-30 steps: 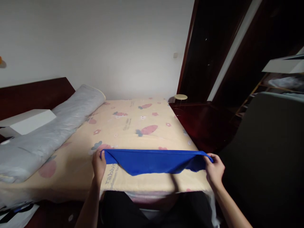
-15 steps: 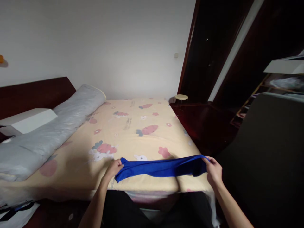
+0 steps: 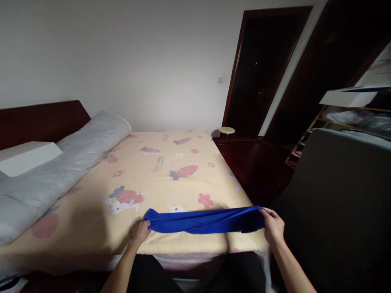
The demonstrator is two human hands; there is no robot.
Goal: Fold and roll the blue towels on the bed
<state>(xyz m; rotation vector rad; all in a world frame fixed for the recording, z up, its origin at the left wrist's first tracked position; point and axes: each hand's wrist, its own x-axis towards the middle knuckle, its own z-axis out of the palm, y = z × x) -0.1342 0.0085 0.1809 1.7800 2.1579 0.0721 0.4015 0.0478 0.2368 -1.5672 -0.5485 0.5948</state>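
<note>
A long strip of folded blue cloth (image 3: pixel 201 221) stretches sideways between my two hands, over the near edge of the bed (image 3: pixel 171 244). Its left end is pinched in my left hand (image 3: pixel 141 231), low against the sheet. My right hand (image 3: pixel 274 226) grips the other end, with thumb and fingers closed on the upper corner. The cloth hangs in a shallow sag with lengthwise creases. I cannot tell what kind of cloth item it is.
A rolled grey quilt (image 3: pixel 88 150) lies along the left of the bed, with a white box (image 3: pixel 30 156) by it. Past the bed's far right corner stands a round stool (image 3: pixel 227 130). A dark panel (image 3: pixel 332 203) rises on the right, before a shelf rack (image 3: pixel 317 114).
My left hand has shifted down along the cloth's left end, which now looks gathered in it. The right hand keeps its hold. The whole view has turned slightly right.
</note>
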